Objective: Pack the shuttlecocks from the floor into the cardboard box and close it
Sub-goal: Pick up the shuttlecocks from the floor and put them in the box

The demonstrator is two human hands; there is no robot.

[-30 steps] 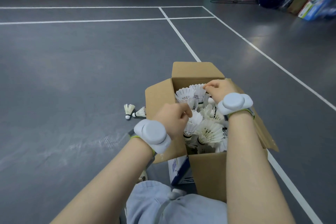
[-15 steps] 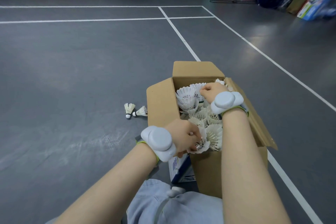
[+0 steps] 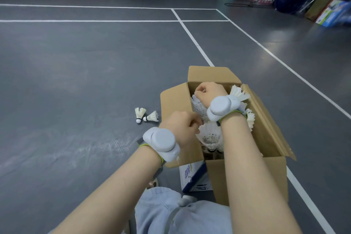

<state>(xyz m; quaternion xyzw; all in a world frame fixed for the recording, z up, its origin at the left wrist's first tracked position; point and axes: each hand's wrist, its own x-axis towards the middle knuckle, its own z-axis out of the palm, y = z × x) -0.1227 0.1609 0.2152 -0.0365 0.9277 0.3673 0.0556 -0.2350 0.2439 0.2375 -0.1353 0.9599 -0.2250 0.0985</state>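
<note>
Lying loose on court floor left of cardboard box [image 3: 247, 175]: two shuttlecocks [image 3: 145, 115], nearer left hand [image 3: 181, 129]. Left hand curled above box's left flap, right hand [image 3: 210, 92] clenched inside among packed shuttles; grasp contents unclear.

raised flaps [image 3: 176, 112] and shuttlecocks [image 3: 209, 135] crowd the box mouth.
</note>
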